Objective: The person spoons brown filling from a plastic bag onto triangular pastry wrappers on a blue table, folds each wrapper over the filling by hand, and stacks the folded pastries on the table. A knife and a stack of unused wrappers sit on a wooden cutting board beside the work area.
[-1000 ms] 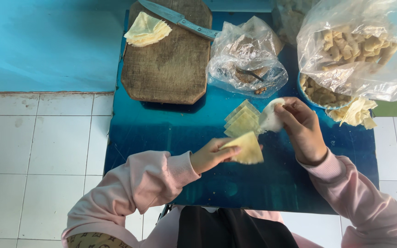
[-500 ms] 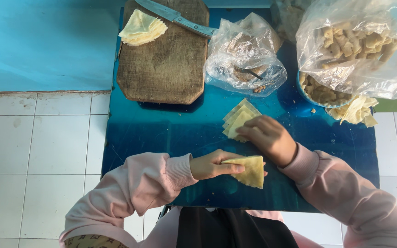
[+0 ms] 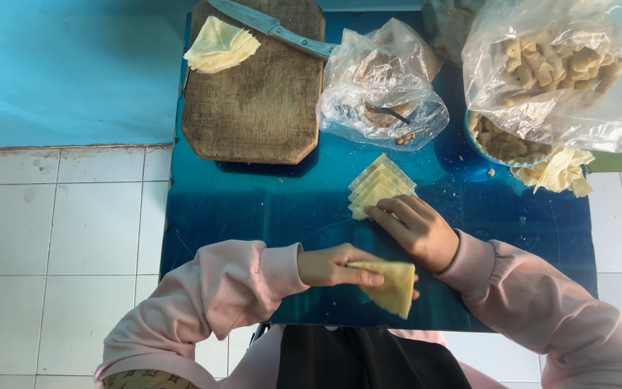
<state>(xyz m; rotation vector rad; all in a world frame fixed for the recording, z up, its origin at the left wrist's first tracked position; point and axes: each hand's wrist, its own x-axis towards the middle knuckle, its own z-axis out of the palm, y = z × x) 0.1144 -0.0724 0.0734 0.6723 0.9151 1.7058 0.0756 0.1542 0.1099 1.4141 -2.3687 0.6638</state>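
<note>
Lowered from the bags, the right hand (image 3: 417, 230) now presses open fingers on the stacked dough wrappers (image 3: 379, 186) — peeling the next calls for care — while the left hand (image 3: 336, 265) pinches a folded wrapper (image 3: 394, 284) above the blue table (image 3: 253, 209).

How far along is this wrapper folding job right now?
Done: a bag of rolled pieces and a bowl of them sit at the top right. In hand: the left hand holds one yellow wrapper, while the right hand touches the small stack of wrappers. Left: that stack, another wrapper pile on the wooden board, and filling in the clear bag.
</note>
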